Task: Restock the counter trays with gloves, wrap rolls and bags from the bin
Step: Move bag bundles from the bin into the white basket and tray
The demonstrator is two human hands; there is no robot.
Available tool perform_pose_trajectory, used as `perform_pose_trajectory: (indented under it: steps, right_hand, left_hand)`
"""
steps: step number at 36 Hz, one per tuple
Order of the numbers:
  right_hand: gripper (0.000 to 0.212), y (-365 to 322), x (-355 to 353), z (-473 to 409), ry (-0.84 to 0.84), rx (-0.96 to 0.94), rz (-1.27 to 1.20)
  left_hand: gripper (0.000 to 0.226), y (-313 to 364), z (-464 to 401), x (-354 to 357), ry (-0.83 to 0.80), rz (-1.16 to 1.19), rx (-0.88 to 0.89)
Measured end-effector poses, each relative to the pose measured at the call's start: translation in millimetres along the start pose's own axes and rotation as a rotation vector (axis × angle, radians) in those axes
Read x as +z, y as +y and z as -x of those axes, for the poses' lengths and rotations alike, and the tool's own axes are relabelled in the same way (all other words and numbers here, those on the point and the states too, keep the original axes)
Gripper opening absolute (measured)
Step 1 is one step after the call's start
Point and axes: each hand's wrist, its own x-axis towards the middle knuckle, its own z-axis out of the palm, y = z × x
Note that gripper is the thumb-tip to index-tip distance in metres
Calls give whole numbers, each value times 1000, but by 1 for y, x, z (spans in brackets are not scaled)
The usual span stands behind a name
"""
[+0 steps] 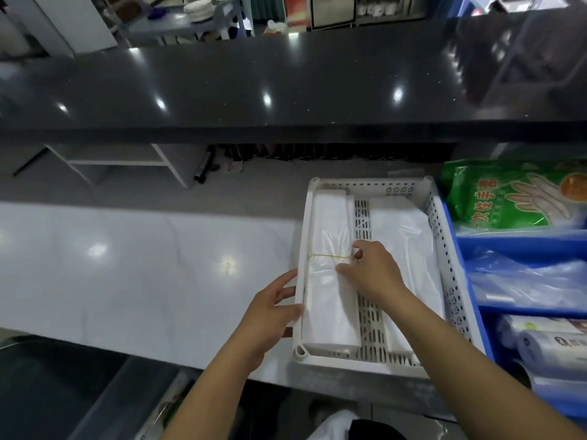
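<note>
Bags were going in, and the white tray on the pale desk looked well on its way. One bundle of white bags lay along its left side, cinched by a yellow rubber band, and a second stack of bags sat to the right of it, a strip of slotted tray floor showing between them. The right hand rested on the banded bundle, thumb and forefinger pinching right at the band. The left hand was spread, fingers pressed to the tray's near-left wall, steadying it. So the bags seemed largely placed; gloves and wrap rolls looked still to come. Just right of the tray, the blue bin held a green glove pack printed with hand outlines and yellow Chinese characters, roughly "次性手套". Nearer, labelled rolls waited, their print too blurred to read.
</note>
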Motion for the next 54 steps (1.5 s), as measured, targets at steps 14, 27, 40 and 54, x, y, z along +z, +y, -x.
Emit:
perform_pose_trajectory:
  steps: [14,27,40,54]
  right_hand:
    - [60,-55,-3,42,-22,-356,124]
    - [61,-94,172,174,-630,-867,201]
    - [65,-65,314,226,-1025,-595,673]
    - [48,-76,386,302,-887,-276,651]
  left_hand:
    - [63,-12,30,-34,38,-153,181]
    - [76,-182,157,-121,481,51,6]
    - [69,-352,247,-172,482,-8,-345]
    - [51,-459,233,-287,294,77,-326]
